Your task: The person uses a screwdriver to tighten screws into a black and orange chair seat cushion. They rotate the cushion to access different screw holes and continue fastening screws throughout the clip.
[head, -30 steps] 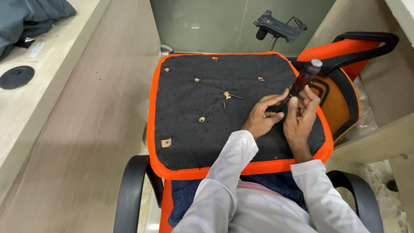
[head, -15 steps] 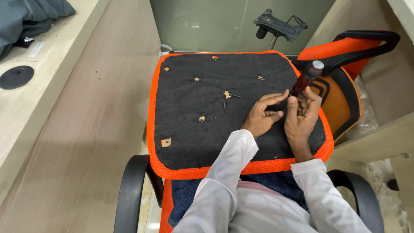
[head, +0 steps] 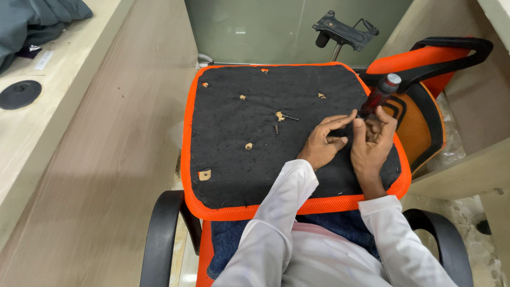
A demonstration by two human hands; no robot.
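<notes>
Item: screwdriver [head: 378, 95], dark red handle, grey cap, held tilted over the right rear part of an upturned chair seat [head: 234, 175], black felt underside with orange mesh edge. Right hand [head: 373, 143] was clasped around the lower handle; left hand [head: 323, 144] pinched near the hidden tip, thumb and forefinger closed. Judged light, rigid, easy to hold; best held at the handle. Loose screw [head: 276, 128] lay apart on the felt
</notes>
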